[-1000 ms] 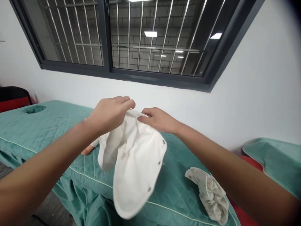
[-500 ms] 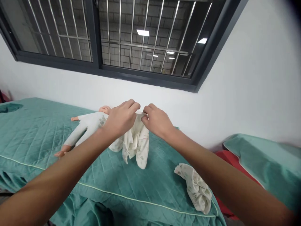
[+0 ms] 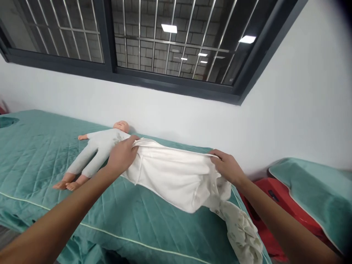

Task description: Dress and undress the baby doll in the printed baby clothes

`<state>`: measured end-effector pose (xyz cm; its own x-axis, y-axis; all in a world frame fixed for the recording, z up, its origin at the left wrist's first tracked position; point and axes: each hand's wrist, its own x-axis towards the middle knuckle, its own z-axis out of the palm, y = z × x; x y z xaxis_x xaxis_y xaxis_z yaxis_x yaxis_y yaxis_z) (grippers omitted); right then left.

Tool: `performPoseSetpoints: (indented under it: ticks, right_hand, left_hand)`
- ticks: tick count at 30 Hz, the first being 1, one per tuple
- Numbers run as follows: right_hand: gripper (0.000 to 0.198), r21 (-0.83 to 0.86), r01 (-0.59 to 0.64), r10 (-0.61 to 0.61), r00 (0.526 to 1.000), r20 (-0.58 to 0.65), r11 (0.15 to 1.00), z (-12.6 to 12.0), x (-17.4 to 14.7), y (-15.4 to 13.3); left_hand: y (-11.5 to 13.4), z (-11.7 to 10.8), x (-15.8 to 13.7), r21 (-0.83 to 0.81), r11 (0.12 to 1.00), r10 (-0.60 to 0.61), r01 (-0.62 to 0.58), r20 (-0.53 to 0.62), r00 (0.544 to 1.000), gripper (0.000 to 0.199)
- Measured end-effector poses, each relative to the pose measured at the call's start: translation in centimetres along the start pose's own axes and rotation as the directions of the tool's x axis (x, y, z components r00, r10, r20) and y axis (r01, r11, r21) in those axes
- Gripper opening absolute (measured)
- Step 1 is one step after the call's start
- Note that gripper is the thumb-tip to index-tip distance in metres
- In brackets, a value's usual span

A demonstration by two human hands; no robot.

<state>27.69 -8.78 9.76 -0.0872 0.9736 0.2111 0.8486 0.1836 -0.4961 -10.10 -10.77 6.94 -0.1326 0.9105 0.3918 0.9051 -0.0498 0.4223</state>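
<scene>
A small white baby garment [image 3: 170, 172] is stretched between my hands above the bed, its plain side toward me. My left hand [image 3: 123, 154] is closed on its left upper edge, near the doll. On the other side my right hand [image 3: 227, 167] pinches the right upper corner. Some patterned fabric shows below the right hand. A baby doll [image 3: 103, 145] in a pale bodysuit lies on its back to the left, partly behind my left hand. Another crumpled patterned garment [image 3: 243, 231] lies at the bed's right end, close under the cloth.
The bed has a green quilted cover [image 3: 49, 146] with pale piping. To the right stands a red object [image 3: 291, 209] partly under a green cloth [image 3: 316, 187]. Behind the bed are a white wall [image 3: 178, 117] and a barred window [image 3: 170, 44].
My hands have moved apart, the right one to the right and the left one to the left and down. The bunched garment is now spread out between them. The view has shifted slightly.
</scene>
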Motion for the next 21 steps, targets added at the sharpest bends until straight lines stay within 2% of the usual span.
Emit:
performPoseSetpoints:
  ticks: [3,6,10,12,14,16,18,20,21]
  right_hand:
    - [0.026,-0.143,0.042,-0.027,0.994,0.107,0.989,2.0,3.5,1.4]
    - [0.029,-0.262,0.058,0.003,0.974,0.228,0.963,6.4,7.8,2.8]
    - [0.037,-0.305,0.045,0.054,0.949,0.310,0.951,12.4,12.5,4.6]
    - [0.040,-0.280,0.074,0.037,0.928,0.372,0.957,14.4,14.4,4.9]
    - [0.046,-0.224,0.124,-0.012,0.894,0.447,0.967,15.9,16.3,4.2]
    - [0.053,-0.140,0.178,-0.087,0.864,0.495,0.974,17.9,18.2,1.9]
    - [0.059,-0.043,0.217,-0.166,0.845,0.508,0.975,20.8,20.3,-2.1]
    - [0.064,0.063,0.236,-0.236,0.833,0.501,0.970,24.7,22.2,-7.3]
    - [0.066,0.122,0.234,-0.264,0.834,0.484,0.965,26.7,23.1,-10.1]
  left_hand:
    - [0.2,3.0,2.2,0.196,0.981,-0.018,-0.014,0.162,0.987,0.034]
    - [-0.4,7.4,4.7,0.270,0.963,-0.077,-0.008,0.303,0.950,0.034]
    - [-2.4,13.6,7.0,0.294,0.954,-0.166,0.062,0.342,0.925,0.037]
    - [-3.5,15.3,7.2,0.291,0.953,-0.192,0.086,0.360,0.913,0.041]
    - [-4.7,15.5,7.1,0.264,0.962,-0.166,0.073,0.352,0.921,0.041]
    - [-6.6,14.0,7.1,0.213,0.977,-0.072,0.016,0.259,0.963,0.035]
    - [-9.7,11.4,7.4,0.185,0.982,0.016,-0.030,0.077,0.997,0.032]
    - [-14.1,8.3,7.9,0.204,0.978,-0.023,0.042,-0.097,0.995,0.034]
    - [-16.7,6.8,8.1,0.219,0.968,-0.087,0.122,-0.161,0.983,0.037]
